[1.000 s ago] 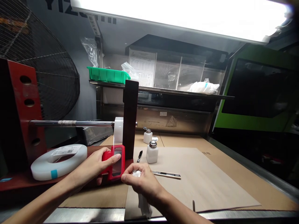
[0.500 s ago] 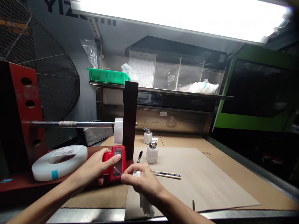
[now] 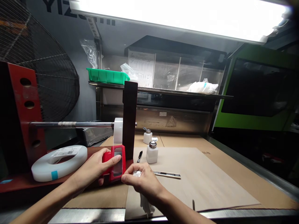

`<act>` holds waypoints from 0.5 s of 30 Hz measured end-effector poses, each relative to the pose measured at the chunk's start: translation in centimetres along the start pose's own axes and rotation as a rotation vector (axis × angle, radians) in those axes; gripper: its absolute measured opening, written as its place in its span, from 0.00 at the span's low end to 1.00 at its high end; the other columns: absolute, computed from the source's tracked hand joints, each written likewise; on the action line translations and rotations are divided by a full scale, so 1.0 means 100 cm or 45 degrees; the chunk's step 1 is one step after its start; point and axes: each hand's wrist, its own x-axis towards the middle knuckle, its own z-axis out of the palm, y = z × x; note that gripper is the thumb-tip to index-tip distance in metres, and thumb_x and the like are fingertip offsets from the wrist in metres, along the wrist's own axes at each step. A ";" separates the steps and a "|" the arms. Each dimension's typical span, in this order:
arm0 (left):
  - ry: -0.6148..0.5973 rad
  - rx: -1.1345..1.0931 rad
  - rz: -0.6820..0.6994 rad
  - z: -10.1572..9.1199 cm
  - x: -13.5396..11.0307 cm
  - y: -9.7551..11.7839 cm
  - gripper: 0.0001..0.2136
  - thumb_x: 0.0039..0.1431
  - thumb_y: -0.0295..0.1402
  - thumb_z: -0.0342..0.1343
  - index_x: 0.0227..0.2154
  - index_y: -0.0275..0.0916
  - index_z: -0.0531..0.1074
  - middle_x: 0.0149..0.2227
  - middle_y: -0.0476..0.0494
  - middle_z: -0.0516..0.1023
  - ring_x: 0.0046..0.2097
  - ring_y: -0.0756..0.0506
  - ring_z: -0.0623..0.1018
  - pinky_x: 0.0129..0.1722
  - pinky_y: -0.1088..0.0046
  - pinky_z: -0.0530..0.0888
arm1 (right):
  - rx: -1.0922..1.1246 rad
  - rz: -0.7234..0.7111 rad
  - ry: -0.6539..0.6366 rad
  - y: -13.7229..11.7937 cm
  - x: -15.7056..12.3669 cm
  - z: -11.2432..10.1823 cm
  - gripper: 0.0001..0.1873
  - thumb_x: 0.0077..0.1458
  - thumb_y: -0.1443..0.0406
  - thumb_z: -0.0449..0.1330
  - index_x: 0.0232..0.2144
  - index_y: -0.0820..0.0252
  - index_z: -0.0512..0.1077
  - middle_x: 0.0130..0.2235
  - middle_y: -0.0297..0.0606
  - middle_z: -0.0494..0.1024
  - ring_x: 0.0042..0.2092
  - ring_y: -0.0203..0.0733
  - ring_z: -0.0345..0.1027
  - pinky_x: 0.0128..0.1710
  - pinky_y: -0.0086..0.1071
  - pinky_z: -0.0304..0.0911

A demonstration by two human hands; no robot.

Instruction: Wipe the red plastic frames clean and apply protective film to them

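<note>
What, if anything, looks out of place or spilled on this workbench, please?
Nothing appears spilled or damaged. Slightly odd: the nearer white dispenser bottle and the farther white dispenser bottle both have their flip caps raised, though both bottles stand untouched.

Looks like a factory workshop to me. Caged fan [image 3: 46, 62] at 10 o'clock, big green machine [image 3: 257, 87] at 3, cardboard-covered tabletop [image 3: 198, 180] at 5.
</note>
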 end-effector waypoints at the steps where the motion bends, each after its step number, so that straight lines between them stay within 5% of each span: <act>1: 0.001 -0.002 -0.001 0.000 0.000 0.000 0.19 0.47 0.49 0.58 0.31 0.41 0.61 0.17 0.55 0.69 0.16 0.50 0.66 0.15 0.76 0.61 | -0.002 0.003 0.003 0.000 0.000 0.000 0.07 0.41 0.66 0.63 0.18 0.63 0.69 0.14 0.25 0.59 0.18 0.26 0.47 0.19 0.25 0.42; 10: 0.009 -0.014 0.006 0.002 0.001 -0.001 0.19 0.47 0.50 0.58 0.28 0.41 0.60 0.17 0.55 0.69 0.16 0.52 0.64 0.15 0.77 0.58 | -0.078 -0.007 0.004 -0.001 -0.001 -0.001 0.07 0.42 0.66 0.62 0.19 0.63 0.68 0.16 0.26 0.60 0.20 0.27 0.49 0.21 0.24 0.45; 15: 0.032 -0.029 0.033 0.002 -0.002 0.003 0.20 0.46 0.52 0.58 0.27 0.40 0.60 0.18 0.55 0.68 0.17 0.53 0.63 0.16 0.77 0.59 | -0.417 -0.287 0.103 -0.002 -0.006 -0.003 0.10 0.46 0.63 0.61 0.20 0.61 0.65 0.23 0.30 0.67 0.26 0.31 0.57 0.26 0.25 0.52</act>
